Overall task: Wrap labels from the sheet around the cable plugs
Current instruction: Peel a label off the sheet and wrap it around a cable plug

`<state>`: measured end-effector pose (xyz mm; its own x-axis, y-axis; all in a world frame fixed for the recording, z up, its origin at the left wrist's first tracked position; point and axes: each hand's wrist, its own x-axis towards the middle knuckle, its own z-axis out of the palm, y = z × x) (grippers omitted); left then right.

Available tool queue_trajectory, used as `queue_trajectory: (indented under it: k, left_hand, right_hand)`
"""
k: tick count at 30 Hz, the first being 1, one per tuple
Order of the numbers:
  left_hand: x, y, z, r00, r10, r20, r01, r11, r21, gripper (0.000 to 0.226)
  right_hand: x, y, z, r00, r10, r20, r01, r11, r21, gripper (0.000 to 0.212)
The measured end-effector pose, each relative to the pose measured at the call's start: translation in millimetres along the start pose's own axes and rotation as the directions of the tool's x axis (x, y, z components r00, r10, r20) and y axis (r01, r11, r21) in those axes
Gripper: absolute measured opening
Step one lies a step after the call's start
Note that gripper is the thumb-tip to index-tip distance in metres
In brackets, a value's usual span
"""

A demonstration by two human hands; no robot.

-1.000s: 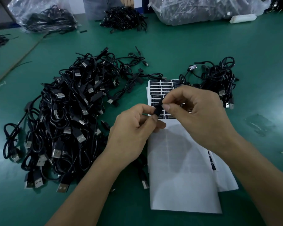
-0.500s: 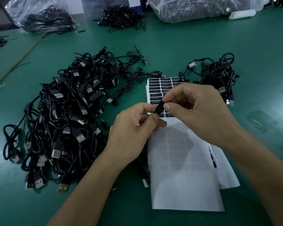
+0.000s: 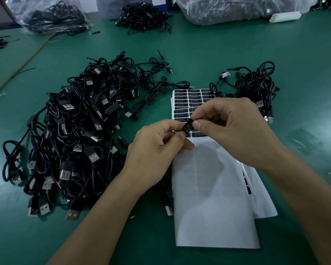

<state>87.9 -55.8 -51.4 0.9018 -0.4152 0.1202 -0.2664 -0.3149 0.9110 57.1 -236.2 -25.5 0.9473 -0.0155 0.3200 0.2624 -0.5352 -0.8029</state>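
Both hands meet over the white label sheet, whose far end carries rows of black labels. My left hand grips a small black cable plug from below. My right hand pinches the same plug from the right, thumb and forefinger on a black label with white print that lies on it. The plug's cable is hidden under my hands. A big heap of black USB cables lies left of the sheet. A smaller bundle of cables sits behind my right hand.
The green table holds clear plastic bags of cables at the far left and far right, plus another cable pile at the back. A second white sheet pokes out under the first. Clear film scraps lie to the right.
The plug has turned slightly between my fingers, so the label's white print now faces up. Both hands stay in place over the sheet.
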Motion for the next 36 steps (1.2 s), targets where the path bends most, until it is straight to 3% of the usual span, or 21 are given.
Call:
queue_trajectory:
  k: [21,36]
  left_hand:
    - [0.2,-3.2,0.3,1.0,0.005,0.005,-0.005,1.0,0.0,0.019]
    - [0.3,-3.3,0.0,1.0,-0.004,0.02,0.004,1.0,-0.007,0.021]
  right_hand:
    - [-0.6,-1.0,1.9,0.999,-0.047,-0.015,0.046,0.996,-0.073,0.029]
    - [-1.8,-2.3,3.6,0.998,-0.056,-0.025,0.053,0.992,-0.112,0.018]
